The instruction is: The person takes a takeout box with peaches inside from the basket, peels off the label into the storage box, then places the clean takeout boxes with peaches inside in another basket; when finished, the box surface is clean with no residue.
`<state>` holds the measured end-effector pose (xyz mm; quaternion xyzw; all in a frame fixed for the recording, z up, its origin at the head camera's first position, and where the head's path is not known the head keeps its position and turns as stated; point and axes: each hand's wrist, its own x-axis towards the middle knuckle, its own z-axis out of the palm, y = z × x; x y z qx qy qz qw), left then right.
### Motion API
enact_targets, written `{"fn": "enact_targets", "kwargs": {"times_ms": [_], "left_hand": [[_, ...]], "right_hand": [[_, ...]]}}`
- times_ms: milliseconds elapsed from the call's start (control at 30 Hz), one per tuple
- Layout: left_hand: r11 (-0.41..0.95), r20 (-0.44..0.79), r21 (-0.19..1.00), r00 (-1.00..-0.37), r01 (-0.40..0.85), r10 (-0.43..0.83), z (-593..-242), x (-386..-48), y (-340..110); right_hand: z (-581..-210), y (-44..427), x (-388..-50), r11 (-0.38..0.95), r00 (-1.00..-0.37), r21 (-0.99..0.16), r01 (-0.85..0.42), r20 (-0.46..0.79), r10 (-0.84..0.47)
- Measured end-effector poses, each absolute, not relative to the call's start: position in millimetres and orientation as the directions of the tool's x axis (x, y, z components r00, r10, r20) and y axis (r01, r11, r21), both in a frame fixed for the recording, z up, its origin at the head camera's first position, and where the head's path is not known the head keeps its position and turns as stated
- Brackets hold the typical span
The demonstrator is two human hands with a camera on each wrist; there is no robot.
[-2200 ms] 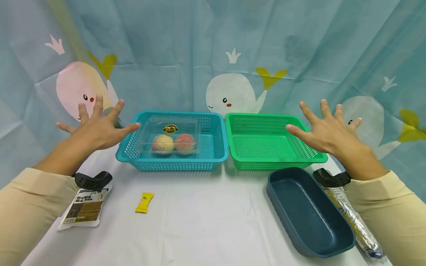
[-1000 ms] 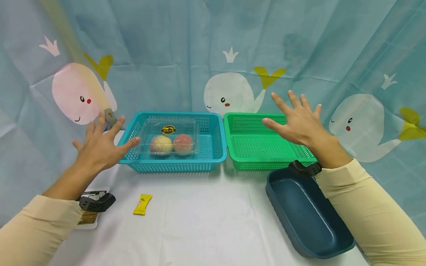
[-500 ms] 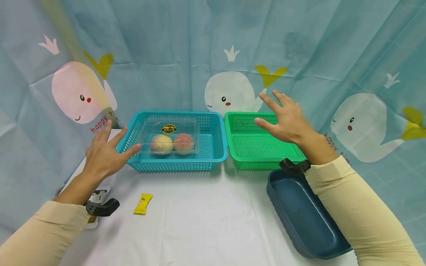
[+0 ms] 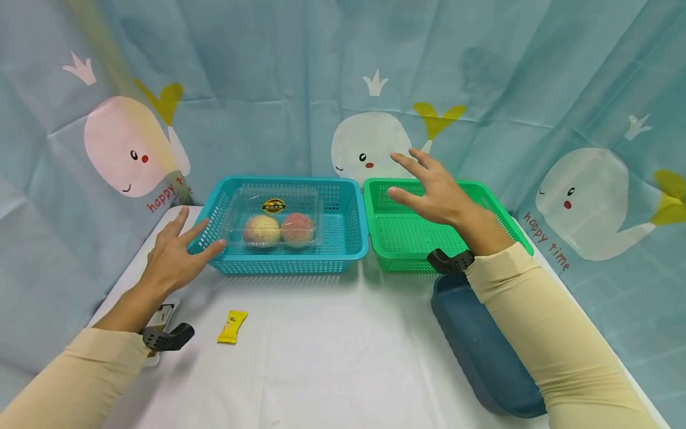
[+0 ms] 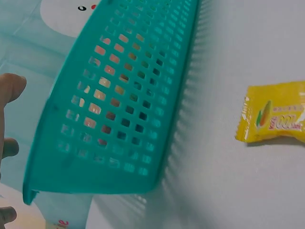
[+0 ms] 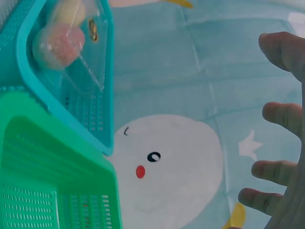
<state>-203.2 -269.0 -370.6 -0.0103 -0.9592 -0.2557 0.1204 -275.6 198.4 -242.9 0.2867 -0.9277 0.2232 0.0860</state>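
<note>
Fingers [image 4: 195,231] parted and holding nothing, the left hand [image 4: 172,259] is at the left end of a blue rectangular perforated plastic basket [image 4: 284,266]; whether it touches the rim cannot be told. The right hand [image 4: 436,193], also spread and holding nothing, is in the air over a green rectangular plastic basket [image 4: 412,263] just beside the blue one. In the blue basket lies a clear plastic box [image 4: 241,205] with two round pink-and-yellow fruits [image 4: 262,231]. A small yellow packet [image 4: 233,326] lies on the white cloth [image 4: 332,357]; a beige sleeve [image 4: 536,316] partly hides a dark blue oblong tub [image 4: 477,345]
</note>
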Motion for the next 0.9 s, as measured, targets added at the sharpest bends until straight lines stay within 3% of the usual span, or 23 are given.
{"fn": "enact_targets", "kwargs": {"times_ms": [533, 900], "left_hand": [[0.848, 0.205, 0.522, -0.979, 0.097, -0.014, -392.3, -207.4, -278.2], [0.853, 0.167, 0.516, -0.986, 0.084, -0.004, -394.8, -206.7, -280.2]], "right_hand": [[-269.5, 159.4, -301.9, 0.626, -0.812, -0.524, -0.577, 0.285, -0.509], [-298.5, 119.3, -313.4, 0.622, -0.869, -0.637, -0.455, 0.166, -0.466]]}}
